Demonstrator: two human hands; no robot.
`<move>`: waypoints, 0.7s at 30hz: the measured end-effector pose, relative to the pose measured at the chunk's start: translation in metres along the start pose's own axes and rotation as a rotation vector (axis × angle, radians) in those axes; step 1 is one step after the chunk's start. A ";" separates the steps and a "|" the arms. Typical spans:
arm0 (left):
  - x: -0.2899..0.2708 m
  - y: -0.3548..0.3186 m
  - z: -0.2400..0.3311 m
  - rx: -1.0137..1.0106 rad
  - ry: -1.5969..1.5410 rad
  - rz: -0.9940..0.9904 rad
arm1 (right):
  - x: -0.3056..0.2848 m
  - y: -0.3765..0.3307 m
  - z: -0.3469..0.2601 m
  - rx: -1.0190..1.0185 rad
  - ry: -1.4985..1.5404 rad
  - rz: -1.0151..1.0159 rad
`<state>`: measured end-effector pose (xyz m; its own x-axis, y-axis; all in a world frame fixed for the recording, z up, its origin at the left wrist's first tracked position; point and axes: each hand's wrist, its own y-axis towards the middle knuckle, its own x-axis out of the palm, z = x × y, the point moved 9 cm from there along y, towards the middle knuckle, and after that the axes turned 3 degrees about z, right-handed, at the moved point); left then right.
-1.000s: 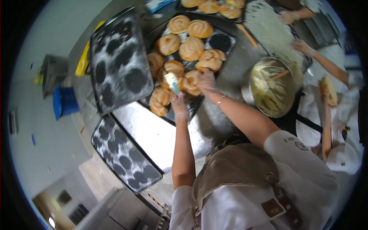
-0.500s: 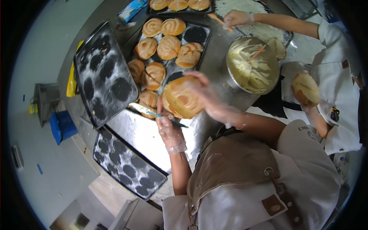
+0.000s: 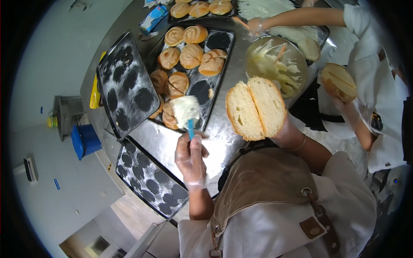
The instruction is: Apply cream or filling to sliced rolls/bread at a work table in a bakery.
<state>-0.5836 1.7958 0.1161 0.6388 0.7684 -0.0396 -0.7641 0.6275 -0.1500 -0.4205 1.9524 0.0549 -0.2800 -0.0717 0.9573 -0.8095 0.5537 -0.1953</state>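
A split sweet bun (image 3: 241,107) lies opened out like a book, both pale crumb faces up, in my right hand (image 3: 291,132). That hand is closed round its right side from below, and most of its fingers are hidden behind the bread. My left hand (image 3: 191,161), in a clear plastic glove, pinches the blue handle of a spatula (image 3: 191,126). White cream (image 3: 186,108) covers the blade, which is held above the edge of a dark baking tray (image 3: 214,99) of shell-patterned buns (image 3: 190,56). A metal bowl (image 3: 303,79) of pale cream stands just beyond the opened bun.
At the right, a co-worker's hand (image 3: 344,101) holds another cut bun (image 3: 339,81); their other hand (image 3: 258,26) grips an orange-handled tool. A floured tray (image 3: 144,99) leans on the left, with a second floured tray (image 3: 150,185) below. More buns (image 3: 199,9) sit at the back.
The bun has moved right, away from the tray, and now lies opened with its inside showing. My left hand has turned the spatula so its cream-covered blade points away from me.
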 end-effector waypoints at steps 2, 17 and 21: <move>0.001 -0.003 -0.004 -0.139 0.311 0.027 | 0.005 -0.024 -0.030 -0.249 -0.799 0.008; 0.367 0.080 -0.086 0.617 1.520 -1.032 | -0.087 -0.098 -0.102 -0.197 0.278 0.238; 0.403 0.080 -0.140 0.603 1.557 -1.092 | -0.104 -0.100 -0.115 -0.249 0.404 0.128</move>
<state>-0.3747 2.1380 -0.0497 0.0309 -0.4403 -0.8973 0.2187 0.8790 -0.4238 -0.2512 1.9995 -0.0003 -0.1067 0.3106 0.9445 -0.6198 0.7220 -0.3074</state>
